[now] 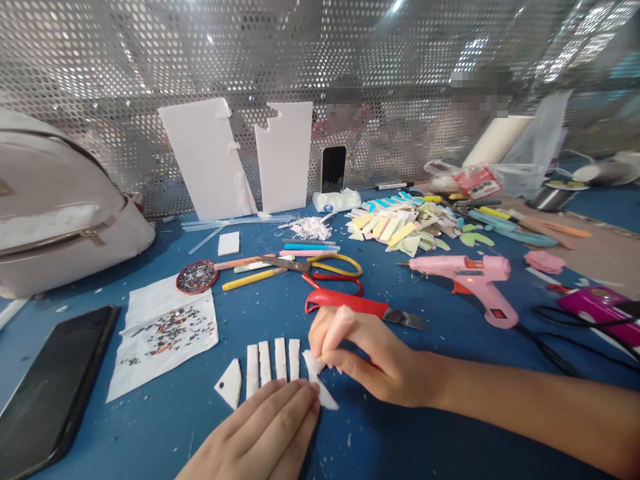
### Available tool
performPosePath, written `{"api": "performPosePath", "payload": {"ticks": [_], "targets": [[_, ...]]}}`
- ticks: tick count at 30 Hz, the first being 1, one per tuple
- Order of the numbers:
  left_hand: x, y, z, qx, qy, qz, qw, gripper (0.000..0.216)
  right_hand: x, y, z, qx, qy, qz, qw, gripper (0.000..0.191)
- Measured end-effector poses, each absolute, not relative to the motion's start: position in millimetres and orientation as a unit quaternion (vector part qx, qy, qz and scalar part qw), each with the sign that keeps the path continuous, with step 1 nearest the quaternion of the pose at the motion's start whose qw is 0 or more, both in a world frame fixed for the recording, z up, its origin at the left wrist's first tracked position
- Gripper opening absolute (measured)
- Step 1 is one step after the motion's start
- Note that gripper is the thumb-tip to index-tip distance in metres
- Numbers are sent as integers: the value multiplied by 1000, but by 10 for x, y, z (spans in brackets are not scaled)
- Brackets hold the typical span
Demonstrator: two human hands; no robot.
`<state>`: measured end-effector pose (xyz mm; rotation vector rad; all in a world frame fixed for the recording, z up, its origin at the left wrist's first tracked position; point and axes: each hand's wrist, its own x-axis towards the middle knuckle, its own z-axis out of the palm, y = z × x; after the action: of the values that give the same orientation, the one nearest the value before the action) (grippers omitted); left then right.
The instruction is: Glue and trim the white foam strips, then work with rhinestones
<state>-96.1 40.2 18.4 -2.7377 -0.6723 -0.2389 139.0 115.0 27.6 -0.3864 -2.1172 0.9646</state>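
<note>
A row of white foam-like pieces lies on the blue table: a triangular piece (229,384) with a dark round spot, several narrow strips (281,359), and a notched, tail-shaped piece (327,396) at the right end. My left hand (273,430) rests flat over the lower ends of the strips, fingers stretched out, fingertips touching the tail-shaped piece. My right hand (367,353) has curled fingers pinching the upper part of that same piece, partly hiding it. Just beyond my right hand lie a red-handled utility knife (350,303) and scissors (333,267).
A pink glue gun (467,270) with its black cord lies at right. Coloured scraps (400,223), marker pens (255,279) and two upright white boards (285,157) stand farther back. Left are a paper with dark bits (130,373), a phone (55,387) and a backpack (65,207).
</note>
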Motion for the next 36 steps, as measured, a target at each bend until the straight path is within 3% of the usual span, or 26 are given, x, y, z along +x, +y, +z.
{"api": "performPosePath", "payload": {"ticks": [7, 10, 14, 16, 23, 29, 33, 36], "targets": [[-973, 404, 200, -957, -226, -80, 160, 43, 1380, 1129, 311, -150, -880, 321, 318, 11], [-964, 381, 149, -952, -250, -81, 160, 43, 1380, 1130, 296, -161, -858, 338, 351, 13], [-963, 370, 37, -942, -234, -178, 165, 41, 1393, 1139, 265, -166, -816, 368, 414, 15], [-967, 367, 39, -945, -257, -139, 146, 41, 1393, 1142, 267, -166, -813, 371, 418, 15], [-965, 352, 162, -948, -270, -128, 112, 41, 1357, 1126, 330, -167, -890, 308, 292, 14], [-971, 389, -68, -939, -250, -204, 117, 41, 1370, 1128, 251, -168, -822, 345, 420, 13], [-973, 386, -82, -942, -256, -188, 110, 40, 1375, 1136, 256, -154, -854, 341, 362, 16], [-971, 383, -63, -942, -265, -175, 106, 41, 1379, 1134, 266, -134, -857, 331, 371, 15]]}}
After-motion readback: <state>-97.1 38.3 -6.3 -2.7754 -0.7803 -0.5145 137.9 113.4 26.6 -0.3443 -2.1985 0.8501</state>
